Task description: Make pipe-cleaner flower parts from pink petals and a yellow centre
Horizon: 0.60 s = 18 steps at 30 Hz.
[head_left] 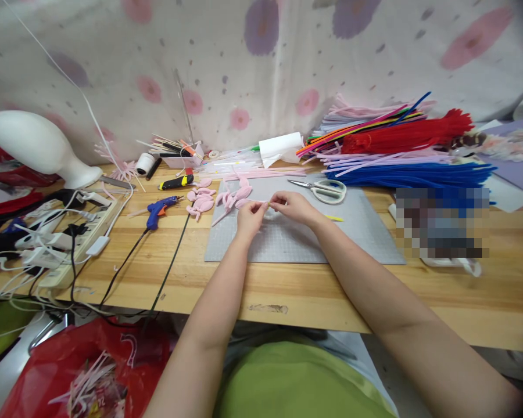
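Observation:
Above the grey cutting mat [287,247], my left hand [251,219] is closed in a pinch on a pink pipe-cleaner piece [249,202], whose loose end points left. My right hand [293,208] meets it, thumb and forefinger pinched at the piece's other end; the exact grip is hidden by the fingertips. Just left of the hands lies a shaped pink pipe-cleaner bundle [235,196]. Several folded pink pipe-cleaner shapes [201,203] rest at the mat's left edge. Scissors [326,191] lie behind my right hand, and a short yellow strip [335,219] is beside its wrist.
A blue glue gun [157,212] and a yellow-black cutter [176,182] lie to the left. Power strips [81,244] trail cables there, near a white foam head [43,145]. Bundles of red [405,134] and blue pipe cleaners [414,174] fill the back right.

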Each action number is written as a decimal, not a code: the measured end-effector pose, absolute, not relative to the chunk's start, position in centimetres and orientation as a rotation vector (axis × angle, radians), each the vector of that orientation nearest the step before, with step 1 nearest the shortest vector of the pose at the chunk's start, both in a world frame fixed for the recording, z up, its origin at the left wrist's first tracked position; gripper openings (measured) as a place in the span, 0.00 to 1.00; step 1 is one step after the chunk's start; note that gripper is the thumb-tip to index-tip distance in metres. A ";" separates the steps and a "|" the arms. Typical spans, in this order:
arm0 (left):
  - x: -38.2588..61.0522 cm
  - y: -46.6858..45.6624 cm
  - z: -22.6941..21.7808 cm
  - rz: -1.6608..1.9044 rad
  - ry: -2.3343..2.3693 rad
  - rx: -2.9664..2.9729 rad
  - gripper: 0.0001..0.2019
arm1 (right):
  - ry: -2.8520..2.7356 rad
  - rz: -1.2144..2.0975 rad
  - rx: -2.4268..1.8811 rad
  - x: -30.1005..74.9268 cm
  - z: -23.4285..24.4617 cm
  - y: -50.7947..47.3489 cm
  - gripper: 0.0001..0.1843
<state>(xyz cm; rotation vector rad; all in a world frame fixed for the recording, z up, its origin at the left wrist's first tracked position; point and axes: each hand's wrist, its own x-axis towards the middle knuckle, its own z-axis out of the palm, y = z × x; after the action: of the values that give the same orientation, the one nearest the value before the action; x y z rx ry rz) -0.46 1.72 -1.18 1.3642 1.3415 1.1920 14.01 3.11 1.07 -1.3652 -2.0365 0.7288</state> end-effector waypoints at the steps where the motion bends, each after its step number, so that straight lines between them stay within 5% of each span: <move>1: -0.4 1.7 -1.1 1.202 1.322 1.335 0.09 | -2.037 0.731 -1.360 14.0 1.1 3.1 0.09; 9: 0.5 1.8 -0.4 1.590 1.221 0.832 0.09 | -1.936 0.773 -1.387 12.2 1.1 2.3 0.09; 18: 0.6 2.4 0.7 1.524 0.939 0.161 0.14 | -1.847 0.681 -1.394 8.4 -0.3 1.1 0.08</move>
<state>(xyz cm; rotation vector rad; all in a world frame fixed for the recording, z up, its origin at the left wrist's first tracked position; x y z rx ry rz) 0.58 2.44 0.68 0.1606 0.9394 1.5235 8.40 1.09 -0.27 -1.3944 -1.8465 0.6813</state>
